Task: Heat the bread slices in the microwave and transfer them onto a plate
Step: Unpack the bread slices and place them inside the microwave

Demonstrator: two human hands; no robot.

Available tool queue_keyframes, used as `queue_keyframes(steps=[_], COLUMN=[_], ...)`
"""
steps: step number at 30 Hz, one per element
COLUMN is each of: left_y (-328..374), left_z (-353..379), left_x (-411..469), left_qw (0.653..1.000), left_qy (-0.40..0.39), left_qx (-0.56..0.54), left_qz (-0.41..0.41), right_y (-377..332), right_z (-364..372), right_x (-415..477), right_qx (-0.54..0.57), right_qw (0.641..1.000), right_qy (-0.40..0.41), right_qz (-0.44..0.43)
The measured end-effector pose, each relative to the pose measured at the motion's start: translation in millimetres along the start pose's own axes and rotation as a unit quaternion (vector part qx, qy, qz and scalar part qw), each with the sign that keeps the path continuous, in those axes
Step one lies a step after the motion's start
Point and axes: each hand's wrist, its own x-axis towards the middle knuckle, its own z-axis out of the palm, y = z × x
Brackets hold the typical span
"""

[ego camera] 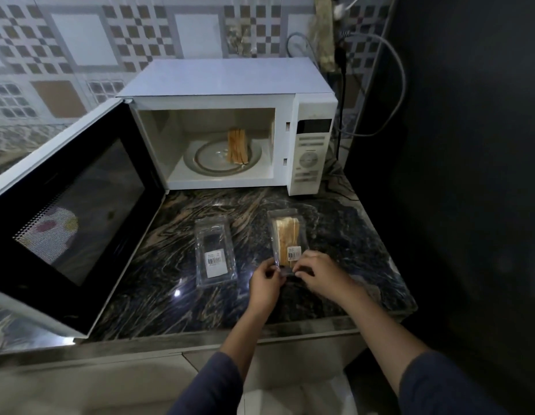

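Note:
A white microwave [312,109] stands at the back of the dark marble counter with its door [65,211] swung wide open to the left. Inside, a stack of bread slices [237,146] stands on edge on the glass turntable [206,163]. On the counter lies a clear plastic pack with bread slices [285,235] in it. My left hand [264,284] and my right hand [315,272] both pinch the near end of this pack. An empty clear pack [215,250] with a barcode label lies to its left.
The marble counter [359,265] ends at a front edge near me and at a dark wall on the right. Cables [398,85] hang behind the microwave at the right. A patterned tile wall rises behind.

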Motion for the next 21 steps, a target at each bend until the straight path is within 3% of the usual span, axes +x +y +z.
queue_keyframes(steps=[6,21], left_y=[1.4,9.8], left_z=[-5.3,-1.5], left_x=[-10.6,-7.8], left_qw=[0.998,0.999], left_qy=[-0.033,0.012], left_qx=[0.013,-0.025], left_qz=[0.044,-0.040], right_y=[2.5,0.5], right_z=[-7.7,-19.0], right_x=[14.2,32.4], right_qx=[0.040,0.083], right_qw=[0.999,0.989], right_qy=[-0.031,-0.110], right_qz=[0.007,0.054])
